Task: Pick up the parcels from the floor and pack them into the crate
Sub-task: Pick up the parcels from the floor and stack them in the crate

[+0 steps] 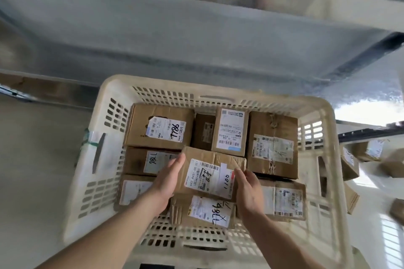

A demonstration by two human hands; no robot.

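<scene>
A cream plastic crate (102, 155) with slotted walls stands on the floor and holds several brown cardboard parcels with white labels. In its middle, above the other parcels, is a parcel (211, 172) whose label reads "1100". My left hand (168, 181) holds its left side with the fingers straight along the edge. My right hand (247, 190) holds its right side, thumb on top. A parcel marked "7786" (159, 129) lies at the crate's back left. Another labelled parcel (207, 212) lies at the front under my wrists.
More brown parcels (349, 164) lie on the shiny floor to the right of the crate. A grey metal shelf (196, 35) runs across above and behind the crate. Bare floor lies to the left.
</scene>
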